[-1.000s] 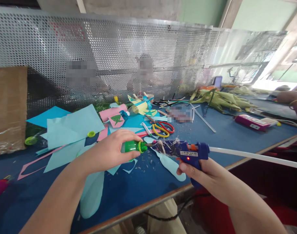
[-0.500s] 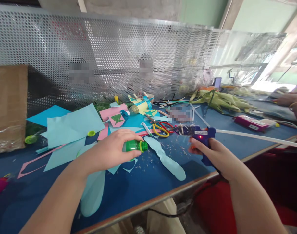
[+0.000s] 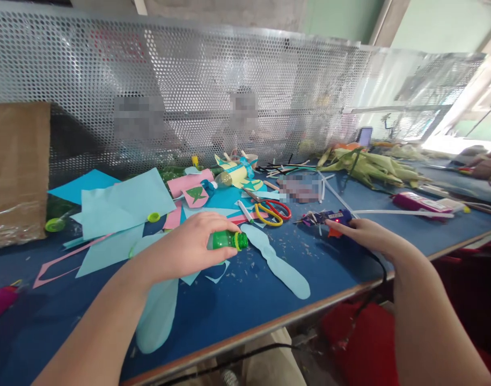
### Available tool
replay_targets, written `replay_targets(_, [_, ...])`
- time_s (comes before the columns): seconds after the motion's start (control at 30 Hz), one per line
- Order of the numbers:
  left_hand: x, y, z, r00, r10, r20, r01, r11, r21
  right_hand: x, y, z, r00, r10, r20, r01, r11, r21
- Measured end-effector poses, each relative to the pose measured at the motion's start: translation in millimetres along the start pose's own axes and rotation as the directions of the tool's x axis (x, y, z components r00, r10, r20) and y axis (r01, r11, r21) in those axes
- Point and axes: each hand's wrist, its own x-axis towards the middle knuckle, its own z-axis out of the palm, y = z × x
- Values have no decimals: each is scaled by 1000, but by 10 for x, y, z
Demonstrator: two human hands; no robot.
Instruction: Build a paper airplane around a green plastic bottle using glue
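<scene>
My left hand (image 3: 184, 241) is closed around a green plastic bottle (image 3: 223, 239), its uncapped green neck pointing right. Beneath that forearm lies a long light-blue cutout (image 3: 159, 321); whether it joins the bottle is hidden. My right hand (image 3: 369, 236) has hold of a dark blue glue gun (image 3: 320, 219) low at the tabletop, nozzle towards the left. Its red light is lit, and stringy bits cling to the front. Between the hands a light-blue propeller-shaped cutout (image 3: 277, 262) lies flat. Scissors (image 3: 269, 212) with red and yellow handles and a marker (image 3: 245, 211) lie just beyond.
Light-blue paper sheets (image 3: 124, 203) and scraps cover the left side, near a cardboard piece (image 3: 17, 174). Corn husks (image 3: 369, 166) and a magenta box (image 3: 418, 205) lie at the right. A perforated metal screen (image 3: 197, 80) runs behind. Another person's hand (image 3: 489, 166) shows at far right.
My right hand has moved right and lowered the glue gun, turning it from upright to lying near the tabletop. The left hand still grips the bottle in about the same place.
</scene>
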Motion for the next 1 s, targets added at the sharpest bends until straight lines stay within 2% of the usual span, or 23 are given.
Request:
replay_targets(0.13, [11, 5, 16, 1000, 30, -3, -30, 1000, 8, -147, -31, -105, 993, -2, -115, -34, 950, -310])
replay_targets(0.2, [22, -7, 36, 999, 37, -3, -37, 999, 11, -318, -164, -82, 979, -36, -202, -35, 941, -337])
replay_targets(0.23, [27, -14, 48, 999, 40, -2, -40, 999, 15, -410, -262, -33, 955, -43, -292, -54, 948, -315])
replay_targets(0.27, [33, -21, 62, 999, 41, -1, -41, 999, 20, -498, -375, 42, 941, -57, -333, -29, 968, -248])
replay_targets(0.3, [38, -28, 75, 999, 41, -1, -41, 999, 27, -575, -495, 139, 950, -110, -293, 66, 986, -156])
replay_targets(0.33, [43, -32, 87, 999, 40, -1, -40, 999, 35, -639, -613, 250, 953, -235, -190, 225, 972, -75])
replay_targets(0.37, [48, -33, 97, 999, 39, -1, -39, 998, 43, -688, -720, 366, 937, -334, -98, 332, 943, -32])
replay_targets(0.43, [54, -26, 107, 999, 39, 2, -39, 998, 55, -740, -875, 577, 892, -445, -79, 442, 895, -51])
replay_targets(0.57, [56, 9, 102, 999, 42, 21, -43, 997, 63, -756, -937, 788, 878, -470, -86, 469, 882, -30])
replay_targets(0.73, [60, 11, 122, 999, 38, 33, -40, 997, 66, -783, -893, 798, 868, -478, -138, 493, 861, 123])
replay_targets(0.83, [65, -4, 137, 999, 36, 32, -38, 997, 74, -766, -927, 777, 889, -436, -141, 458, 838, 297])
replay_targets(0.93, [68, -10, 139, 999, 45, 20, -46, 995, 90, -734, -1012, 748, 901, -355, -251, 430, 812, 395])
replay_targets(1.0, [71, -10, 137, 998, 63, 8, -63, 993, 102, -735, -1095, 734, 878, -322, -353, 450, 805, 386])
